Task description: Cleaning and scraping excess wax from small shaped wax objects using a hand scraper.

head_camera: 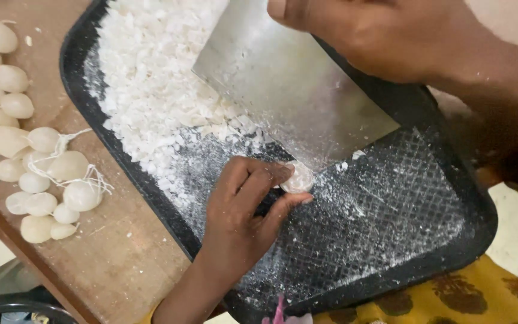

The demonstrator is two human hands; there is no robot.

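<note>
My left hand (244, 207) pinches a small round white wax lump (298, 178) between thumb and fingers, pressing it onto the black tray (451, 252). A wide flat metal blade (298, 84) stands tilted right behind the lump, its lower edge touching it. My right hand (385, 36) grips the top of that blade at the upper edge of the view. White shavings (151, 78) are heaped over the far half of the tray, and fine white dust covers its patterned floor.
A pile of smooth white wax lumps (25, 150) with loose string wicks lies on the wooden board (109, 252) left of the tray. Yellow patterned cloth (481, 303) shows at the lower right. A dark round rim (7, 309) peeks in at the bottom left.
</note>
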